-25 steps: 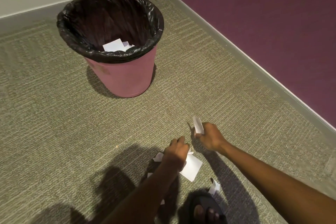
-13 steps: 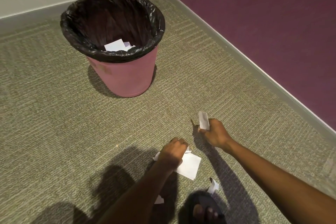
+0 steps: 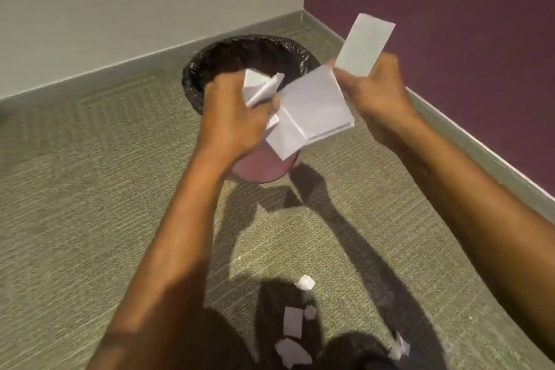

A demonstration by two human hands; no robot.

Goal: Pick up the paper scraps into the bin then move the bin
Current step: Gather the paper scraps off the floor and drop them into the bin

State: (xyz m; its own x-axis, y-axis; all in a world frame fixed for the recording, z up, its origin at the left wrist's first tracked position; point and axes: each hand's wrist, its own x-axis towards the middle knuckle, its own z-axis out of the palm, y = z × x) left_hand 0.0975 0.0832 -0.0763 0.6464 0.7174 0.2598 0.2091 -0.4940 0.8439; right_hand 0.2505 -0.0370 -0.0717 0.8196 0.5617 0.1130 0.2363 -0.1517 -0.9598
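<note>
Much of the bin [image 3: 249,54] is hidden behind two raised hands and the paper they carry; only the black liner's far rim and a strip of pink base are seen, and its contents cannot be made out. The bin stands on the carpet [image 3: 90,189] in the corner where the pale wall [image 3: 135,3] meets the purple wall [image 3: 450,24], close to both skirtings.

The left hand [image 3: 234,117] is clenched around a crumpled scrap [image 3: 262,85] and pinches the near corner of a larger folded sheet [image 3: 312,108], held in front of the bin's mouth. The right hand [image 3: 375,90] is closed on a flat slip [image 3: 362,45], which is held upright against the purple wall. Whether the right hand also touches the folded sheet cannot be told. Both forearms are stretched forward from the lower edge, the right one cut off at the frame's side.

More scraps [image 3: 292,321] are left on the carpet near the bottom edge, partly lost in shadow, beside a dark shape cut off by the frame. Open carpet is seen to the left of the bin.
</note>
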